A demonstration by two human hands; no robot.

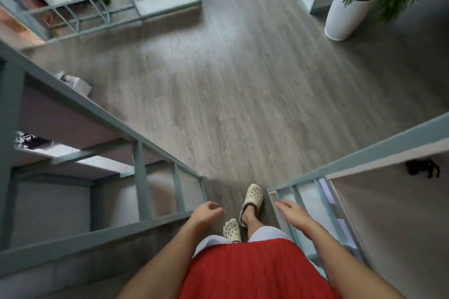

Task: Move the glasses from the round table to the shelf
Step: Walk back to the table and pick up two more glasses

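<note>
I look down at a wooden floor between two teal metal shelf units. My left hand [206, 213] hangs loosely curled and holds nothing. My right hand [292, 213] has its fingers stretched forward and is also empty. A dark object [422, 168] that may be a pair of glasses lies on the top board of the right shelf unit [379, 150]. No round table is in view.
The left shelf unit [102, 116] carries a small white box [77, 85] and dark items lower down. Another teal shelf [136, 0] stands far left, and a potted plant in a white vase [345, 14] far right. Open floor lies ahead.
</note>
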